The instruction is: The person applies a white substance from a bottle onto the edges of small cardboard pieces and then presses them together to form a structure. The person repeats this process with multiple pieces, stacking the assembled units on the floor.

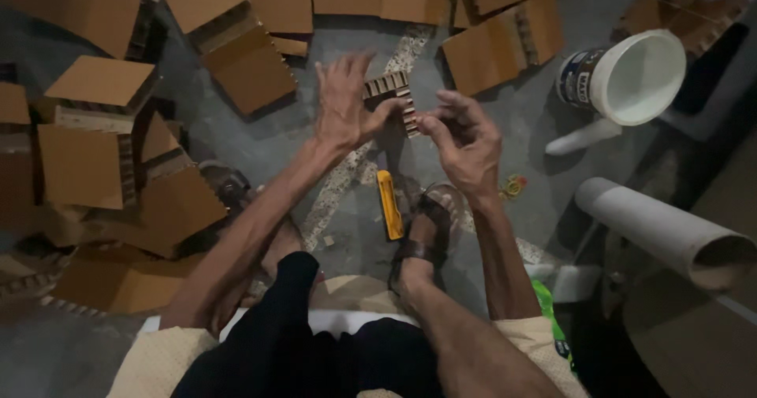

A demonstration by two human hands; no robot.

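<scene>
Flat brown cardboard pieces point(95, 165) lie all around you on the grey floor point(505, 122), with a white plastic bucket point(631, 79) on its side at your right. Your left hand point(343, 106), fingers spread, and your right hand point(465, 142), fingers curled, both pinch a small ridged brown cardboard strip point(392, 94) above the floor. A yellow knife point(388, 202), I think, lies just below.

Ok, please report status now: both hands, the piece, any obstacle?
Left hand and right hand both gripping small corrugated cardboard piece. Yellow cutter on floor below. Nothing blocking.
</scene>
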